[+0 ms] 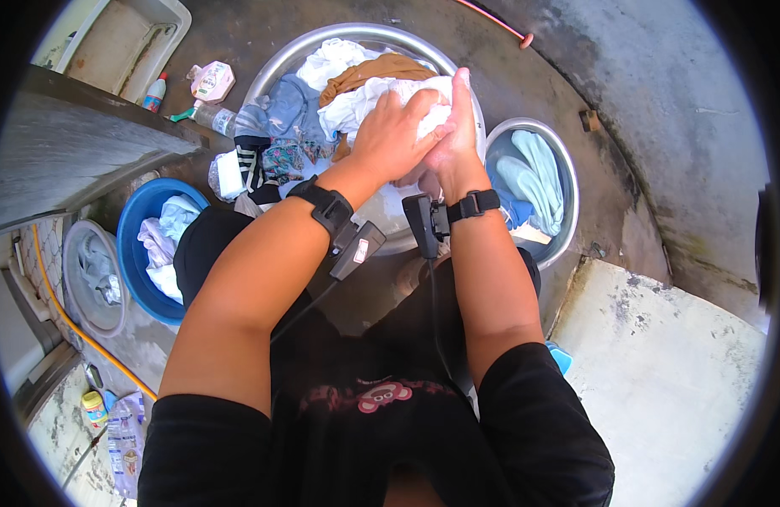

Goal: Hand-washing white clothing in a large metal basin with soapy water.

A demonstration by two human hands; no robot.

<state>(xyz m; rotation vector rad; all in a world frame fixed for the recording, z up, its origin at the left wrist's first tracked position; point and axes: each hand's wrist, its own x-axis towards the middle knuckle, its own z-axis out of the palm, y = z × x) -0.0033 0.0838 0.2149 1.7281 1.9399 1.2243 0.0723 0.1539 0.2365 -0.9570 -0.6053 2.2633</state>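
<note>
Over a large metal basin (288, 54) of wet laundry, both my hands press a bunched white cloth (364, 104) between them. My left hand (396, 130) curls its fingers over the cloth from the left. My right hand (460, 130) backs it on the right, palm inward and fingers pointing away from me. Beside the white cloth lie a brown garment (380, 73), another white garment (333, 60) and blue-grey clothes (288, 104). Patterned fabric (285, 158) and a black-and-white striped piece (252, 161) are at the basin's left side. Cloudy water shows below my hands.
A smaller metal basin (574, 184) with pale green and blue clothes stands right. At left are a blue tub (130, 253), a translucent basin (73, 279) and an orange hose (67, 307). Bottles, including a clear one (214, 118), lie beyond the large basin's left rim.
</note>
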